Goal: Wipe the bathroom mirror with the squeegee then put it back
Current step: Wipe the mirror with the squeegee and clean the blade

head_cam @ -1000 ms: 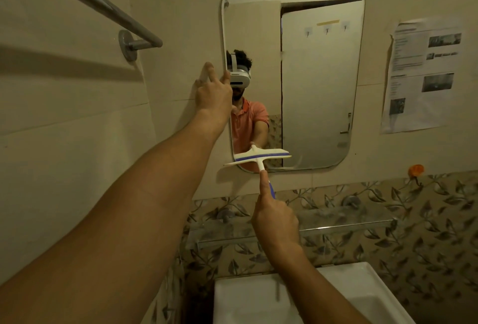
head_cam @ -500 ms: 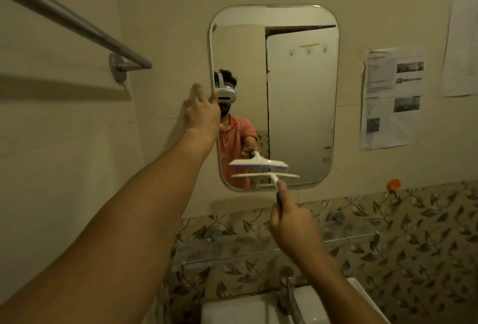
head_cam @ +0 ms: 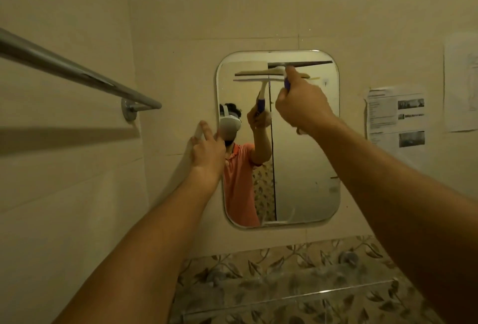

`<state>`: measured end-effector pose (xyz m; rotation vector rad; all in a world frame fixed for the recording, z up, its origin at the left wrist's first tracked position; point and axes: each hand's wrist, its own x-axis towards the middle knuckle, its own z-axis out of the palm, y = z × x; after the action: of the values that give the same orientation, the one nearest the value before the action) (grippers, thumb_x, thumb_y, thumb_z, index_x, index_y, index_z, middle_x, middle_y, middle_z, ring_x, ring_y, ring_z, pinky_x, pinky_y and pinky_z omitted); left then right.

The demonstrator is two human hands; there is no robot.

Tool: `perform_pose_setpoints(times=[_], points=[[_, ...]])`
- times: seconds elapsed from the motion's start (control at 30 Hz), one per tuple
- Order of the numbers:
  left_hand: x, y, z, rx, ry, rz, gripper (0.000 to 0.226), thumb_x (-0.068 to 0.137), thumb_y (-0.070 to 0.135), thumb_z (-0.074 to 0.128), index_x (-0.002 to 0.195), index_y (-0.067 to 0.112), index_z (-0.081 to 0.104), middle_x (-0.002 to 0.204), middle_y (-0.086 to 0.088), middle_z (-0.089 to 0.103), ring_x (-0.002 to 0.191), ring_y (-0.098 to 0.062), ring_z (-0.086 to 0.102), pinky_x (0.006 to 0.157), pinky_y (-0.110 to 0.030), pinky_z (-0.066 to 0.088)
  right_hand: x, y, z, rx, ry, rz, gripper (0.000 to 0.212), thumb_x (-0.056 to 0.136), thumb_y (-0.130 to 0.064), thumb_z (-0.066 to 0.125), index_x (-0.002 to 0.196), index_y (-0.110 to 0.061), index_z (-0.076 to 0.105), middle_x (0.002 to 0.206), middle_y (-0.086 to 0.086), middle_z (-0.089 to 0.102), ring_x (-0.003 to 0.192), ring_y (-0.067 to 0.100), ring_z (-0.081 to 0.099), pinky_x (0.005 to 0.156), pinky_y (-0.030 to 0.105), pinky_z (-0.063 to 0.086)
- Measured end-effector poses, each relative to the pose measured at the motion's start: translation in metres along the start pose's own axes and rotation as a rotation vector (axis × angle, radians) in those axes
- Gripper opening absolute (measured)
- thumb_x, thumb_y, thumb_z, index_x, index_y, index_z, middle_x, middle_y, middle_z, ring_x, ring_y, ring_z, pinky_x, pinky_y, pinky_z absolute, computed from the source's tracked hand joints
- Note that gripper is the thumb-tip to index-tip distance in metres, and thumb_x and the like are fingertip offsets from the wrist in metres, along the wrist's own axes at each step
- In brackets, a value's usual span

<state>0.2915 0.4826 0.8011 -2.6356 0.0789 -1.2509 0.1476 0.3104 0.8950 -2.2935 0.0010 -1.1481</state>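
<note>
Clutching the squeegee [head_cam: 258,73], my right hand [head_cam: 302,106] holds its blade high on the mirror [head_cam: 305,155]; my left hand [head_cam: 208,153] lies flat at its edge

Beige tiled walls [head_cam: 258,13], warm dim light. Metal towel bar [head_cam: 77,75] on left wall. Two printed sheets [head_cam: 395,116] taped at right. Leaf-patterned tile band [head_cam: 284,264] below, glass shelf [head_cam: 310,298] across it.

A clear glass shelf [head_cam: 310,294] ran along the leaf-patterned tile band [head_cam: 258,264] below the mirror [head_cam: 305,168], held to the wall by two round mounts [head_cam: 348,257]. Blur hid whether anything lay on it.
</note>
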Motion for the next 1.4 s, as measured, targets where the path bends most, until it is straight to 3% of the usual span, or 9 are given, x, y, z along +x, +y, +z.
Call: perform_pose_setpoints(times=[0.23, 0.33, 0.43, 0.57, 0.7, 0.9, 1.13, 1.23, 1.4], points=[[0.004, -0.002, 0.012, -0.078, -0.018, 0.012, 0.075, 0.096, 0.042, 0.064, 0.156, 0.015, 0.029, 0.161, -0.032, 0.002, 0.132, -0.047, 0.048, 0.096, -0.039, 0.052, 0.041, -0.023, -0.001, -0.058, 0.000, -0.058, 0.052, 0.101, -0.016, 0.049, 0.150, -0.025, 0.033, 0.101, 0.011, 0.057, 0.073, 0.021, 0.061, 0.044, 0.030, 0.047], [0.008, -0.005, 0.012, -0.212, -0.054, -0.033, 0.080, 0.097, 0.043, 0.059, 0.160, 0.019, 0.017, 0.163, -0.026, 0.006, 0.136, -0.047, 0.041, 0.098, -0.042, 0.049, 0.041, -0.024, 0.000, -0.098, -0.012, -0.042, 0.065, 0.099, -0.015, 0.049, 0.158, -0.027, 0.025, 0.105, 0.009, 0.053, 0.077, 0.023, 0.061, 0.050, 0.035, 0.054], [0.008, -0.004, 0.011, -0.098, -0.009, 0.003, 0.094, 0.092, 0.045, 0.067, 0.161, 0.017, 0.009, 0.160, -0.031, -0.001, 0.131, -0.050, 0.045, 0.095, -0.042, 0.052, 0.035, -0.023, 0.001, -0.111, -0.035, -0.034, 0.065, 0.097, -0.011, 0.050, 0.156, -0.025, 0.026, 0.107, 0.010, 0.054, 0.078, 0.023, 0.061, 0.052, 0.035, 0.053], [0.003, -0.005, 0.001, 0.046, -0.021, 0.036, 0.103, 0.089, 0.058, 0.065, 0.162, 0.016, 0.006, 0.160, -0.034, -0.001, 0.130, -0.043, 0.050, 0.106, -0.043, 0.045, 0.010, -0.010, 0.015, -0.114, -0.043, -0.016, 0.065, 0.101, -0.014, 0.048, 0.159, -0.028, 0.021, 0.089, 0.006, 0.051, 0.073, 0.020, 0.059, 0.054, 0.034, 0.053], [0.001, -0.005, 0.001, 0.085, 0.015, 0.054, 0.102, 0.088, 0.059, 0.066, 0.161, 0.016, 0.009, 0.160, -0.035, 0.003, 0.124, -0.042, 0.056, 0.099, -0.040, 0.051, -0.030, 0.013, 0.038, -0.107, -0.053, 0.014, 0.065, 0.104, -0.020, 0.046, 0.160, -0.033, 0.015, 0.082, 0.008, 0.053, 0.068, 0.022, 0.057, 0.056, 0.037, 0.054], [-0.003, -0.005, -0.010, 0.063, -0.043, 0.049, 0.101, 0.087, 0.059, 0.067, 0.161, 0.018, 0.011, 0.160, -0.032, 0.002, 0.114, -0.041, 0.061, 0.094, -0.040, 0.053, -0.085, 0.051, 0.075, -0.154, -0.067, 0.046, 0.068, 0.106, -0.021, 0.038, 0.160, -0.040, 0.001, 0.075, 0.008, 0.057, 0.059, 0.021, 0.054, 0.045, 0.032, 0.039], [-0.006, -0.001, -0.017, 0.046, -0.080, 0.033, 0.098, 0.090, 0.052, 0.069, 0.162, 0.017, 0.012, 0.162, -0.031, -0.002, 0.118, -0.041, 0.059, 0.092, -0.041, 0.053, -0.161, 0.084, 0.105, -0.180, -0.151, 0.118, 0.076, 0.107, -0.026, 0.039, 0.156, -0.048, -0.015, 0.070, 0.004, 0.050, 0.058, 0.021, 0.054, 0.051, 0.035, 0.049], [-0.006, 0.000, -0.016, 0.040, -0.078, 0.018, 0.100, 0.088, 0.053, 0.069, 0.162, 0.016, 0.011, 0.162, -0.031, -0.002, 0.122, -0.045, 0.055, 0.095, -0.043, 0.052, -0.186, 0.098, 0.123, -0.215, -0.187, 0.159, 0.081, 0.106, -0.020, 0.040, 0.158, -0.042, -0.018, 0.068, 0.006, 0.053, 0.054, 0.021, 0.052, 0.047, 0.033, 0.046], [-0.006, -0.001, -0.012, 0.062, -0.059, 0.015, 0.101, 0.087, 0.056, 0.069, 0.161, 0.019, 0.013, 0.161, -0.031, 0.000, 0.113, -0.043, 0.060, 0.083, -0.040, 0.055, -0.214, 0.111, 0.137, -0.235, -0.222, 0.212, 0.077, 0.108, -0.020, 0.039, 0.161, -0.036, -0.015, 0.066, 0.004, 0.052, 0.051, 0.016, 0.048, 0.041, 0.027, 0.028]])
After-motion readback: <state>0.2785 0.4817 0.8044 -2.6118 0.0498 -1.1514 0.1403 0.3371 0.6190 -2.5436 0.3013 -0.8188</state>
